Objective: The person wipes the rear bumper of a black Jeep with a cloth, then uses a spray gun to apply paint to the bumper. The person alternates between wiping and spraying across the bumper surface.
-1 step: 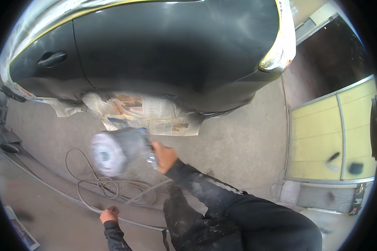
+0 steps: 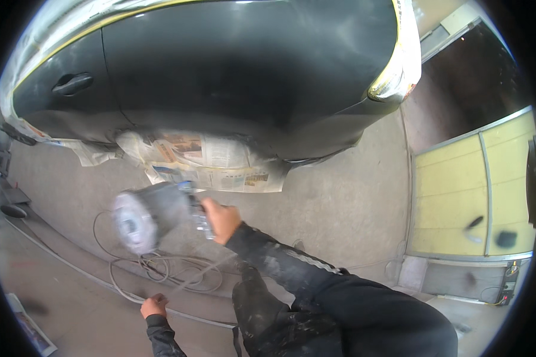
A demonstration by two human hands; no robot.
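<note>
My right hand (image 2: 222, 220) is wrapped round the grip of a spray gun (image 2: 198, 215), held out over the floor below the car. Its large pale cup (image 2: 136, 221) points to the left and is blurred by motion. Closer to me on the left, my left hand (image 2: 154, 305) is closed on an air hose (image 2: 203, 278), a stretch of which runs up towards my right wrist. Beyond the gun stands a car side with dark, matt grey-black paint (image 2: 238, 71), apart from the gun. Yellow tape and white sheeting (image 2: 411, 47) edge the painted area.
Newspaper (image 2: 220, 166) covers the wheel area under the car body. Loops of hose (image 2: 155, 268) lie on the concrete floor (image 2: 339, 196) by my feet. A yellow panelled door (image 2: 449, 196) stands at the right beside a dark opening (image 2: 470, 83). A door handle (image 2: 73, 84) juts out on the left.
My right hand and the spray gun have shifted a little to the left, away from the car's rear end. My left hand stays nearly where it was, on the hose.
</note>
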